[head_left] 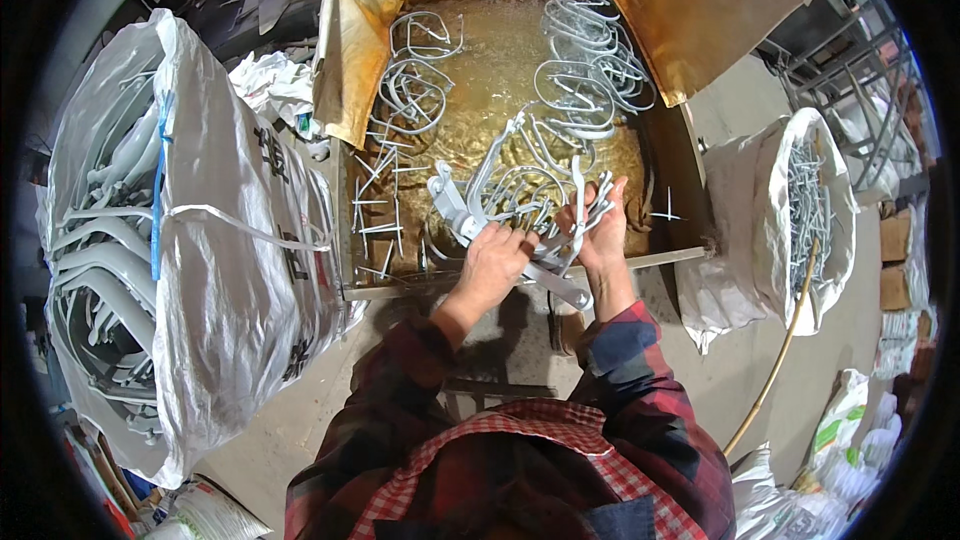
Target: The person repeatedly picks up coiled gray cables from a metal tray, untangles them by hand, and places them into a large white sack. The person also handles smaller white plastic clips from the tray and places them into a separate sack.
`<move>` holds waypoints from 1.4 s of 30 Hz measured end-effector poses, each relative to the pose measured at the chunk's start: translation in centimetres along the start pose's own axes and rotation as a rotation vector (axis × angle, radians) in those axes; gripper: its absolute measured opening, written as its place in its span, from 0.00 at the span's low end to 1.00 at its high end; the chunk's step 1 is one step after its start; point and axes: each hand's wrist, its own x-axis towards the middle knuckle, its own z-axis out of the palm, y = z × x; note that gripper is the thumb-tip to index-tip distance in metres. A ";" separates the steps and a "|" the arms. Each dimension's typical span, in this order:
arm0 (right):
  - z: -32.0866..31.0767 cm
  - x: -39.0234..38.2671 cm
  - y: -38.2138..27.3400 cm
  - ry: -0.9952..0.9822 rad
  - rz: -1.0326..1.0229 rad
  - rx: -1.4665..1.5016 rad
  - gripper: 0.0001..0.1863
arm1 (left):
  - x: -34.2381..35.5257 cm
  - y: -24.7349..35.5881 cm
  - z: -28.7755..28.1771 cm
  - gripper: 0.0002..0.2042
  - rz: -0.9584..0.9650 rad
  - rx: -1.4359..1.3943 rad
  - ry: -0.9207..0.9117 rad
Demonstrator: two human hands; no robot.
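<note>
Over the near edge of a shallow metal trough (660, 258), my two hands work on a bundle of grey bent metal pieces. My left hand (492, 265) is closed, palm down, on the bundle's flat grey metal arms (455, 202). My right hand (608, 230), palm turned inward, has its fingers curled round several slim grey metal hooks (578, 205). One grey bar with a rounded end (565, 290) sticks out below, between my hands. Just beyond lie more curved grey rods (520, 185) on the trough's brown, wet-looking bottom.
Rows of grey looped hooks (582, 25) line the trough's right side, others (412, 95) its left. Short grey pins (380, 228) lie near left. Stained boards (705, 20) flank the trough. A large white sack (235, 270) of grey parts stands left, a sack of pins (755, 230) right.
</note>
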 end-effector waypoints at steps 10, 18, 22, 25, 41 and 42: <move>-0.2 0.3 0.0 -0.039 0.006 -0.002 0.34 | 0.1 0.0 -0.1 0.12 -0.008 0.023 -0.033; -1.7 0.9 0.5 -0.091 0.033 0.100 0.31 | -0.1 -0.4 0.2 0.10 -0.002 -0.064 -0.034; -2.0 0.9 0.4 -0.107 0.088 0.061 0.31 | -0.2 -0.2 0.1 0.10 0.002 -0.148 -0.056; -1.3 0.9 -0.1 -0.051 0.116 0.021 0.33 | -0.9 -0.8 1.2 0.12 0.026 -0.160 -0.011; -1.2 -0.7 0.1 -0.240 -0.678 -1.967 0.49 | -0.2 -1.5 -2.7 0.16 -0.556 -0.350 -0.413; -0.7 -1.0 0.6 -0.322 -0.675 -2.000 0.49 | -0.3 -1.7 -3.0 0.16 -0.520 -0.491 -0.454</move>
